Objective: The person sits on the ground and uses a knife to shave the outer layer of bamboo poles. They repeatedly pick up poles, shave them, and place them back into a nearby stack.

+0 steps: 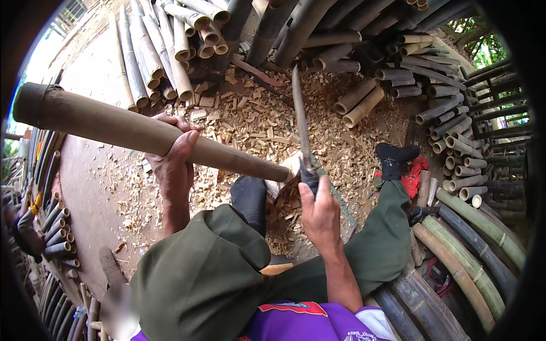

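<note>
My left hand (pixel 174 152) is closed round a thick brown bamboo pole (pixel 105 119), which slants from the upper left down to the middle. The pole's lower right end is by a pale wooden block (pixel 276 187) between my feet. In my right hand (pixel 320 215), closed on its dark wrapped handle, is a machete (pixel 300 116). Its long narrow blade points up and away, just right of the pole's end. Whether the blade touches the block I cannot tell.
Wood chips (pixel 250 122) cover the ground. Cut bamboo tubes (pixel 142 62) are stacked at the far left, with more bamboo pieces (pixel 455 136) along the right. Two short bamboo tubes (pixel 359 103) lie ahead. Long bamboo poles (pixel 460 250) lie beside my right leg. My dark-covered feet (pixel 248 199) flank the block.
</note>
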Motion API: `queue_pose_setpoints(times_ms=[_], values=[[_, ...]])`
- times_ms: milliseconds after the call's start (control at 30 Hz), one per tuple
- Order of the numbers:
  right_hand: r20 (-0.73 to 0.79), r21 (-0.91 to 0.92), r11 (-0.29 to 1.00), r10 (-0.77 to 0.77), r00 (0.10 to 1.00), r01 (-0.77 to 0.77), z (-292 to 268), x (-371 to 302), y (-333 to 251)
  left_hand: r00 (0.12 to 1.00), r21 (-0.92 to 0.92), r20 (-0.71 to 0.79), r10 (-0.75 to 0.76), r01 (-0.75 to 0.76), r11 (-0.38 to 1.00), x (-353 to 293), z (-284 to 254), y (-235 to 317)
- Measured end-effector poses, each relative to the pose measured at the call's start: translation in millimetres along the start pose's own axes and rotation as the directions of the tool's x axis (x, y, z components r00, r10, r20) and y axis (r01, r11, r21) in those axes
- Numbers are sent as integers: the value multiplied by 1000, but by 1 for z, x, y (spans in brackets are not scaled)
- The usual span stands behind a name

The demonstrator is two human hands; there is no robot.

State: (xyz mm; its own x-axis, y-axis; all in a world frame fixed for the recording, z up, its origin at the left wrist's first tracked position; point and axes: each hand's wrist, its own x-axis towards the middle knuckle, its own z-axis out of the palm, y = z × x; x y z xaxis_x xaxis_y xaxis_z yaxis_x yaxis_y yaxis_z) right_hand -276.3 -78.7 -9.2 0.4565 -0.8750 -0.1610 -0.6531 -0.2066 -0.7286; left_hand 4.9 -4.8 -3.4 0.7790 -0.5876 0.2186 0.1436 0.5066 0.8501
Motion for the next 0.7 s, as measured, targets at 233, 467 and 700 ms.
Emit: queue_pose_setpoints(times_ms=[233,467,700], values=[[155,-196,963,216,964,-185,54,2,99,1000,-10,9,19,-19,1000,-1,23,3],[-143,88,979,-172,975,185,5,-6,5,968,-39,243,-69,80,996,3,-9,10],[186,-135,964,254,949,-231,54,11,105,988,0,91,-128,128,992,-10,12,19]])
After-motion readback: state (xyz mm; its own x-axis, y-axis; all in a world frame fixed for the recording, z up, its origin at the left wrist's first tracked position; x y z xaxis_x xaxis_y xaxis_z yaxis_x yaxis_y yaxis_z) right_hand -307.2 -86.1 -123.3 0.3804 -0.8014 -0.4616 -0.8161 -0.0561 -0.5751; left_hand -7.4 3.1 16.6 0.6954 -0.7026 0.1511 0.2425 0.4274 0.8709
